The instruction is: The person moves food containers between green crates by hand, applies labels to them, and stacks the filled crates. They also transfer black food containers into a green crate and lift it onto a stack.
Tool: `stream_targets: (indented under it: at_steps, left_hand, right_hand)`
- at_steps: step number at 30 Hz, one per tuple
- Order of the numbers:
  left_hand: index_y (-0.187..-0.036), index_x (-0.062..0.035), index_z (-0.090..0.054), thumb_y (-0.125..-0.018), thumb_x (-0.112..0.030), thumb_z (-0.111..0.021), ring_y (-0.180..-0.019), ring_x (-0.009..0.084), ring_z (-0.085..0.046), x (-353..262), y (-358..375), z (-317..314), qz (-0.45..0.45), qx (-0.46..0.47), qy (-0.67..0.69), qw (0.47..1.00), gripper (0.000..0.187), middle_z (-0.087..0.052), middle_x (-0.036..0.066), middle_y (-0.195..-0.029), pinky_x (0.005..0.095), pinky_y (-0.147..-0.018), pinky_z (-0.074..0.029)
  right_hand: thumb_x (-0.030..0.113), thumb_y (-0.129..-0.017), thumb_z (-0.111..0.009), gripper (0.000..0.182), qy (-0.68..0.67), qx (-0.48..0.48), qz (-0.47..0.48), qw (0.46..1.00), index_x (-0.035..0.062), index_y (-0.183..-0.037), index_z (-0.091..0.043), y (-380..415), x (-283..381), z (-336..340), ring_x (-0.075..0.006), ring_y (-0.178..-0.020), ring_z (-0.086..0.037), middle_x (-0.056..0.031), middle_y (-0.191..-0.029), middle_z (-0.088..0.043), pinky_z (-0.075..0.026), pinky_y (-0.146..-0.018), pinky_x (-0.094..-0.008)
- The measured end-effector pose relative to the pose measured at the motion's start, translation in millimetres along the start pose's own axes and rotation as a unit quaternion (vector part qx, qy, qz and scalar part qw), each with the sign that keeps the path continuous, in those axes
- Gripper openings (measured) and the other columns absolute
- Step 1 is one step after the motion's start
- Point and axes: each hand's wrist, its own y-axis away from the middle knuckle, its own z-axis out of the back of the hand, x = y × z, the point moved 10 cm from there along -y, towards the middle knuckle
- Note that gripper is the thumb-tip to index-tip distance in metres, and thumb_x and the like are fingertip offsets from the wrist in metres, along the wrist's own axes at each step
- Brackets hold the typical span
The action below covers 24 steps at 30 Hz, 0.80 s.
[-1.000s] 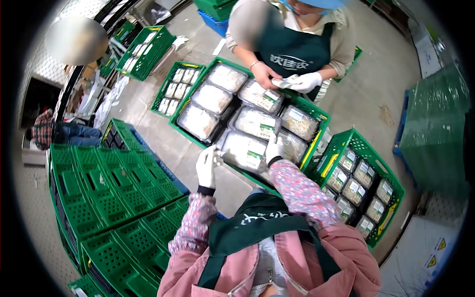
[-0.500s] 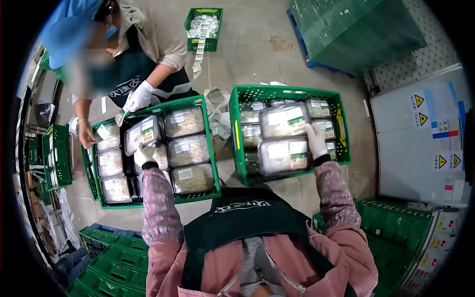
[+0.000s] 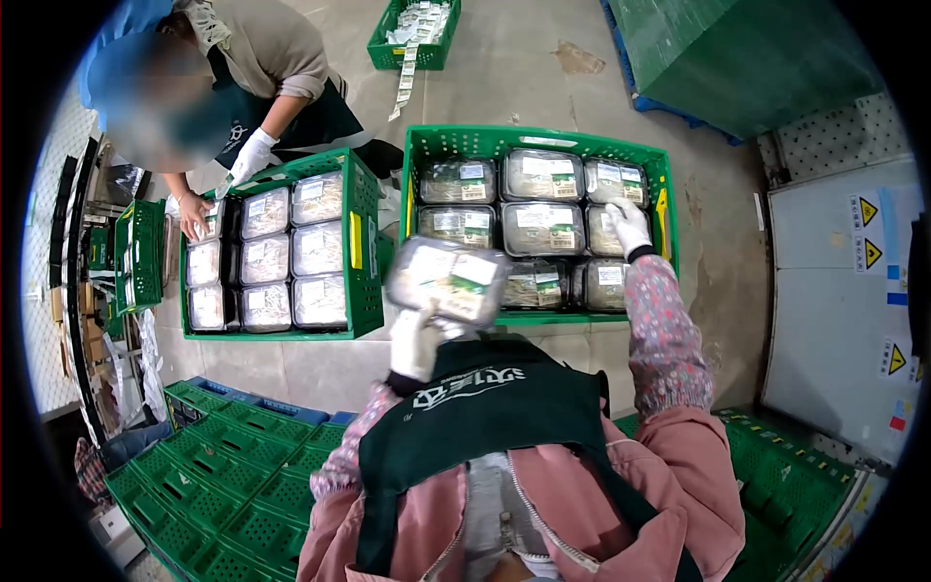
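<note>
My left hand (image 3: 417, 344), in a white glove, is closed on a labelled clear-lidded food tray (image 3: 449, 279), held tilted near the front left corner of the right green crate (image 3: 543, 141). Over the right side of that crate is my gloved right hand (image 3: 628, 225), its fingers on a packed tray (image 3: 615, 182); whether they grip it is not clear. Rows of similar trays lie in the crate. The left green crate (image 3: 364, 257) also holds rows of labelled trays.
A co-worker (image 3: 262, 58) leans over the left crate's far corner, both hands at its trays. Behind stands a green crate of label strips (image 3: 412, 55). Stacked green crates (image 3: 233, 466) fill the lower left, a large green block (image 3: 747, 58) the upper right.
My left hand has left the left crate and moved right, holding a tray near my apron. The two trays by my right hand now lie in the right crate. The view has shifted.
</note>
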Motion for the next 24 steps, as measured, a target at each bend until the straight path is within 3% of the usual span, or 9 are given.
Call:
stream_targets:
  at_steps: [1,2,6,7,12,15,18,22,24]
  left_hand:
    - [-0.114,0.0009,-0.047,-0.089,-0.021,-0.054,-0.085,0.0302,-0.061,13.2,-3.2,-30.1,0.025,0.034,0.008,0.999,0.034,-0.058,0.018,-0.104,0.042,-0.068,-0.053]
    - [-0.115,0.0018,-0.045,-0.09,-0.023,-0.053,-0.087,0.0309,-0.061,26.8,3.5,-77.5,0.177,0.048,0.292,0.939,0.036,-0.057,0.018,-0.107,0.0428,-0.07,-0.053]
    - [-0.111,-0.0018,-0.047,-0.091,-0.032,-0.052,-0.087,0.0358,-0.062,91.2,33.3,-131.6,0.417,0.112,0.17,0.886,0.036,-0.057,0.019,-0.109,0.0442,-0.072,-0.054]
    - [-0.112,-0.0016,-0.047,-0.091,-0.032,-0.052,-0.085,0.0354,-0.063,89.6,37.6,-133.2,0.402,0.142,0.161,0.89,0.037,-0.058,0.019,-0.107,0.0432,-0.07,-0.055]
    - [-0.119,0.0036,-0.044,-0.093,-0.027,-0.048,-0.076,0.0325,-0.063,77.7,42.2,-105.3,0.361,0.097,0.155,0.914,0.041,-0.059,0.019,-0.1,0.0417,-0.065,-0.055]
    - [-0.118,0.0038,-0.045,-0.093,-0.029,-0.046,-0.075,0.0316,-0.062,66.2,61.7,-88.5,0.321,0.106,0.248,0.908,0.041,-0.059,0.019,-0.1,0.0414,-0.064,-0.054]
    - [-0.114,0.0017,-0.049,-0.094,-0.029,-0.043,-0.073,0.0285,-0.061,64.4,77.4,-50.8,0.269,0.076,0.281,0.918,0.037,-0.06,0.016,-0.095,0.0397,-0.063,-0.054]
    - [-0.115,-0.0007,-0.05,-0.094,-0.03,-0.042,-0.068,0.0219,-0.06,38.0,105.6,29.1,0.174,-0.053,0.287,0.94,0.037,-0.059,0.012,-0.091,0.0327,-0.06,-0.052]
    - [-0.116,-0.0006,-0.05,-0.093,-0.032,-0.042,-0.068,0.0208,-0.06,33.5,123.0,80.9,0.145,-0.135,0.275,0.941,0.04,-0.058,0.011,-0.091,0.0314,-0.06,-0.051]
  right_hand:
    - [0.02,-0.088,-0.058,0.022,-0.01,0.006,-0.023,1.0,0.0097,-0.107,-0.058,8.2,-3.3,14.9,-0.0065,-0.059,-0.054,0.0012,-0.075,-0.058,-0.043,-0.05,-0.0211]
    - [0.02,-0.088,-0.057,0.022,-0.019,0.013,-0.046,0.999,0.0093,-0.107,-0.058,18.0,-3.0,29.4,-0.0061,-0.06,-0.054,0.0012,-0.076,-0.058,-0.043,-0.051,-0.0207]
    - [0.021,-0.09,-0.054,0.02,-0.003,0.001,-0.064,0.998,0.0076,-0.104,-0.057,55.0,14.1,60.2,-0.0058,-0.056,-0.052,0.0011,-0.073,-0.056,-0.04,-0.047,-0.018]
    - [0.022,-0.09,-0.054,0.021,-0.002,0.005,-0.064,0.998,0.0073,-0.104,-0.057,59.7,14.5,61.8,-0.006,-0.055,-0.052,0.0012,-0.072,-0.056,-0.04,-0.047,-0.0182]
    - [0.021,-0.09,-0.053,0.021,-0.033,0.038,-0.042,0.998,0.0061,-0.105,-0.058,71.5,11.5,43.3,-0.0063,-0.053,-0.053,0.0008,-0.068,-0.055,-0.039,-0.044,-0.0186]
    - [0.02,-0.092,-0.051,0.019,-0.021,0.075,-0.02,0.997,0.0064,-0.101,-0.06,82.6,54.5,-0.8,-0.0053,-0.052,-0.051,0.0017,-0.065,-0.054,-0.038,-0.044,-0.0181]
    - [0.022,-0.093,-0.05,0.018,-0.054,0.107,0.051,0.991,0.008,-0.096,-0.061,93.6,97.9,-71.4,-0.0046,-0.051,-0.049,0.0024,-0.063,-0.053,-0.039,-0.044,-0.0173]
    - [0.023,-0.094,-0.048,0.019,-0.086,0.236,0.147,0.957,0.0085,-0.097,-0.06,146.0,182.2,-212.9,-0.0028,-0.056,-0.047,0.0035,-0.067,-0.052,-0.037,-0.046,-0.0155]
    - [0.023,-0.094,-0.048,0.019,-0.131,0.336,0.103,0.927,0.0086,-0.101,-0.058,175.3,191.5,-298.4,-0.0033,-0.057,-0.047,0.0023,-0.071,-0.054,-0.036,-0.047,-0.0155]
